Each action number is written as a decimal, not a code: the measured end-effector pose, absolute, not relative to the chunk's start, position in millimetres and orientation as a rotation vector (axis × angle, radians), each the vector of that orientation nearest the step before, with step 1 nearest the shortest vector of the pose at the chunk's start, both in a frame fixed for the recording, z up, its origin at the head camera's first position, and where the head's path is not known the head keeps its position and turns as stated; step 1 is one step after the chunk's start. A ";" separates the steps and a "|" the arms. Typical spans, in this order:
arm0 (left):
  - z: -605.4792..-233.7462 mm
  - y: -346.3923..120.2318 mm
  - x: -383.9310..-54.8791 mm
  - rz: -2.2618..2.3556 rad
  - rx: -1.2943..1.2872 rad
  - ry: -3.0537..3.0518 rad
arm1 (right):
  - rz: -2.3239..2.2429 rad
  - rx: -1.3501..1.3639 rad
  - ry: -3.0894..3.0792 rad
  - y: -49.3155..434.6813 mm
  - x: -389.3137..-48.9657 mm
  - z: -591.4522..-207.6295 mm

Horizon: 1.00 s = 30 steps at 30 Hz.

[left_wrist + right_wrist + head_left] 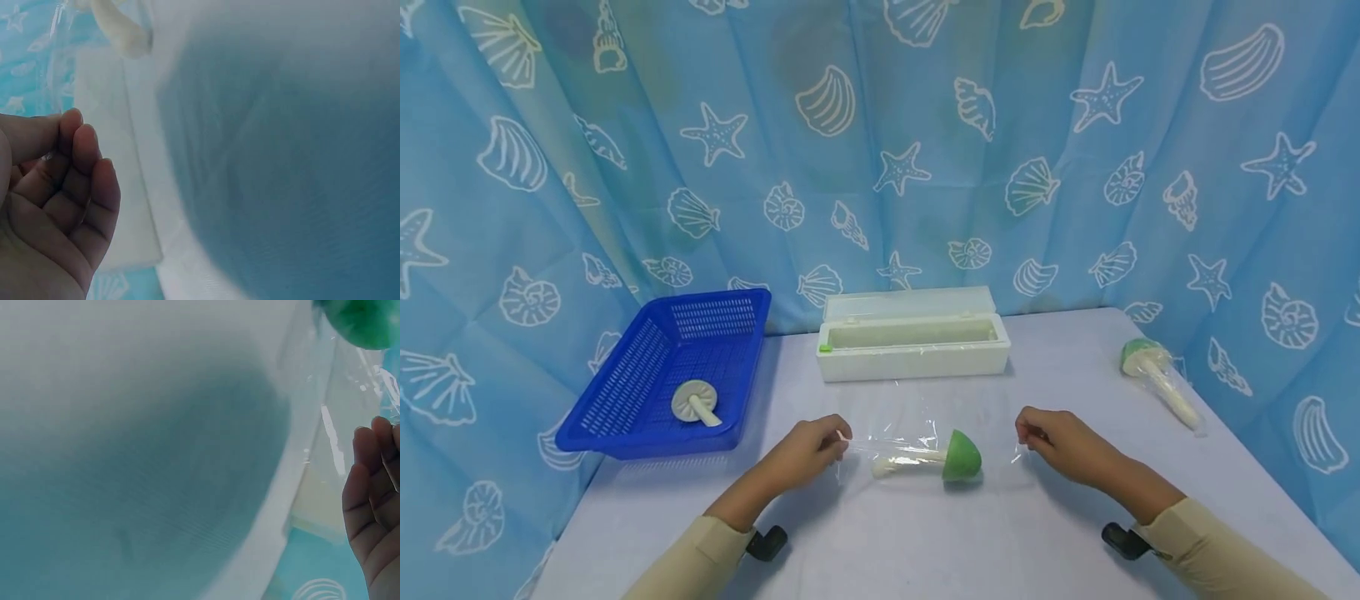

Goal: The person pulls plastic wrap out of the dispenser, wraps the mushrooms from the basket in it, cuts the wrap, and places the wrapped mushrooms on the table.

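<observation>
Left hand (812, 450) and right hand (1063, 442) pinch clear film (863, 445) beside a mushroom (961, 458).
Head: the mushroom lies between the hands, green cap rightward, with a white box (917, 365) behind it on the surface (880, 550). Left wrist: thumb meets fingertips, stem end above. Right wrist: fingers curl by the film, cap overhead.
</observation>
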<state>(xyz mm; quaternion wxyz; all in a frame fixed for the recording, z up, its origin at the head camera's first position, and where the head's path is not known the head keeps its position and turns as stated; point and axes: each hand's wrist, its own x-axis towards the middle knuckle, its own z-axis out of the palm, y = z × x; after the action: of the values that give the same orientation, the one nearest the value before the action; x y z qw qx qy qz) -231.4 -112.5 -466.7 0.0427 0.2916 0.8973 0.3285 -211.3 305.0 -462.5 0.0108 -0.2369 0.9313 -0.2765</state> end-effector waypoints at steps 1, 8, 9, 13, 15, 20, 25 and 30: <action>-468.4 -112.4 -233.7 1.010 0.869 2.733 | -0.862 -0.737 2.899 304.4 -214.7 -465.2; -483.6 -111.9 -242.8 0.909 0.844 2.700 | -0.758 -0.668 2.817 296.5 -230.7 -481.6; -485.2 -111.3 -243.5 0.880 0.861 2.704 | -0.752 -0.659 2.804 295.2 -231.9 -482.9; -487.5 -106.8 -246.0 0.788 0.905 2.709 | -0.728 -0.617 2.774 287.6 -235.6 -485.0; -487.2 -104.3 -247.5 0.756 0.925 2.705 | -0.699 -0.579 2.775 282.2 -237.1 -484.8; -484.8 -100.8 -247.0 0.689 1.070 2.669 | -0.631 -0.571 2.763 267.8 -236.0 -483.8; -477.3 -96.4 -241.7 0.752 0.946 2.594 | -0.651 -0.641 2.707 261.9 -234.3 -483.0; -472.1 -92.5 -238.1 0.791 0.712 2.571 | -0.727 -0.611 2.647 260.6 -234.2 -475.2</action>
<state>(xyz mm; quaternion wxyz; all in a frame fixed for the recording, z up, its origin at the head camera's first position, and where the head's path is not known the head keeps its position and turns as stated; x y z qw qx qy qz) -238.1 -92.5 -472.1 0.1787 0.2518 0.9091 0.2796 -234.2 260.6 -475.2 0.1639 -0.2144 0.9285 -0.2550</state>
